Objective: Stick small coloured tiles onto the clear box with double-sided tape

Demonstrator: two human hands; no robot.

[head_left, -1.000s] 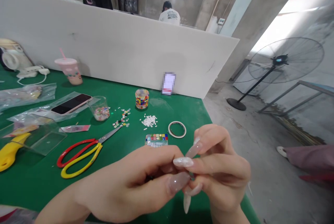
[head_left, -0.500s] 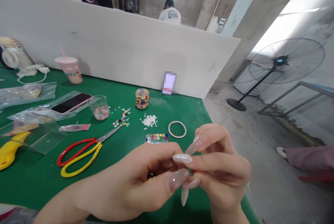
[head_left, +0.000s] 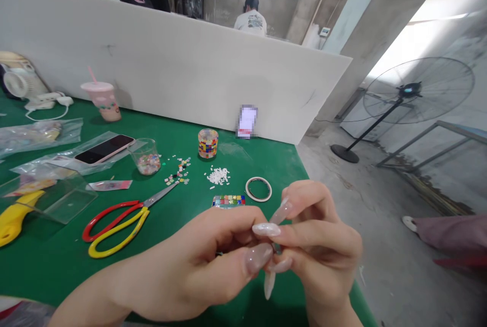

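Observation:
My left hand (head_left: 198, 266) and my right hand (head_left: 323, 251) meet low in the middle of the view, above the near edge of the green table (head_left: 171, 129). Both are curled, with long pale nails, and their fingertips pinch together on something tiny and dark that I cannot make out. Just beyond them lie a small strip of coloured mosaic tiles (head_left: 229, 200), a ring of tape (head_left: 258, 188) and a heap of white chips (head_left: 217, 175).
Red and yellow scissors (head_left: 117, 218), a clear box (head_left: 57, 197), a yellow tool (head_left: 13, 215), a phone (head_left: 104, 149) on plastic bags, a cup of chips (head_left: 147, 156), a mosaic-covered jar (head_left: 207, 143) and a pink drink cup (head_left: 102, 101). White partition (head_left: 171, 63); people behind. Floor fan (head_left: 414, 88) at right.
The fingers have shifted slightly while staying pinched together; the view has drifted a little. Nothing on the table has moved.

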